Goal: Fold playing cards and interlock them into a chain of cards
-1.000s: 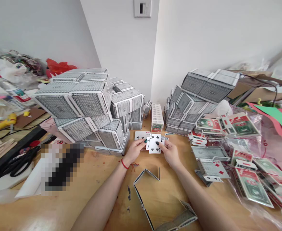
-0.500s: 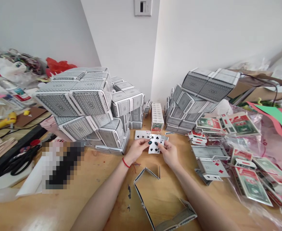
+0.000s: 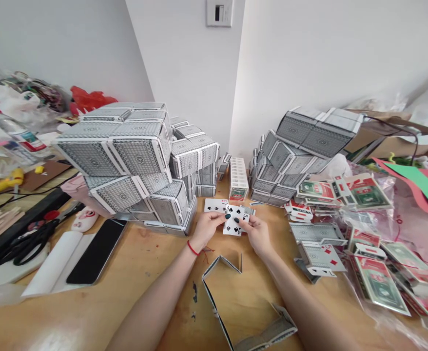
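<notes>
Between my two hands is a four of spades playing card (image 3: 233, 225), face up and slightly tilted. My left hand (image 3: 208, 228) pinches its left edge, thumb on top. My right hand (image 3: 256, 231) grips its right side, where a five card's corner also shows beneath the thumb. Another spade card (image 3: 214, 205) lies face up on the table just beyond my left fingers. Closer to me stands an open folded strip of joined cards (image 3: 214, 297). How many cards are in my hands is hidden.
Large stacks of folded card blocks rise at left (image 3: 126, 151) and right (image 3: 290, 156). A row of card packs (image 3: 238, 178) stands between them. Red-green card boxes (image 3: 380, 282) lie at right. At left are a phone (image 3: 95, 253), scissors (image 3: 34, 241) and a yellow glue gun (image 3: 4, 184).
The four of spades has shifted slightly left and tilted a little more between my hands. My grip stays the same. The view has moved slightly.
</notes>
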Motion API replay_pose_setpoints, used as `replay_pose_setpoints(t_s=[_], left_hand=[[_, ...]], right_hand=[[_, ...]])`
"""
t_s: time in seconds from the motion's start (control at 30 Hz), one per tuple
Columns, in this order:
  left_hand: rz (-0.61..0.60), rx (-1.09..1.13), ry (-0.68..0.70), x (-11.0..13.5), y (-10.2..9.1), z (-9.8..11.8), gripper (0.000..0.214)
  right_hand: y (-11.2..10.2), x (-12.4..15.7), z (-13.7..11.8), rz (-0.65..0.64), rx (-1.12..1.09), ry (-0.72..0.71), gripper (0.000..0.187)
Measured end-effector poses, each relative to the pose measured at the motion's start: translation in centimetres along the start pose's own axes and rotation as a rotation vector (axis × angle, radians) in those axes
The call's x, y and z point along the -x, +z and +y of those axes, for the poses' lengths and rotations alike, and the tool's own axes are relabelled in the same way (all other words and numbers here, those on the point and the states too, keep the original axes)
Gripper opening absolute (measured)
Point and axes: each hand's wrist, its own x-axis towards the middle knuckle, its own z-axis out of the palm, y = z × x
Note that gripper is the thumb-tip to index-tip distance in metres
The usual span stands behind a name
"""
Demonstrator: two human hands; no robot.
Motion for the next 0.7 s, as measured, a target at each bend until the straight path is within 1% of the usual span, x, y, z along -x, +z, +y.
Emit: replay_pose_setpoints(t_s=[0.2,0.37,0.43,0.53,0.6,0.7], left_hand=[[0.092,-0.061,0.005,0.3,0.4,0.8,0.023],[0.092,-0.116,0.051,0.3,0.6,0.7,0.024],[0.123,-0.179,0.116,0.5,1.0,0.5,0.025],[0.216,-0.289,0.225,0.9,1.6,0.3,0.025],[0.221,-0.364,0.237,1.1,1.9,0.2,0.028],[0.184,-0.492,0.215,1.3,2.0,0.0,0.035]], right_hand=[[-0.1,-0.1,0.1,-0.028,-0.030,0.029,0.028],[0.2,0.1,0.0,-0.030,0.016,0.014,0.028],[0.3,0.1,0.0,-0.022,0.027,0.010,0.028],[0.4,0.1,0.1,-0.023,0.001,0.021,0.027],[0.5,0.1,0.1,-0.028,-0.031,0.035,0.028],[0.4,0.1,0.0,-0.010,-0.050,0.052,0.030]])
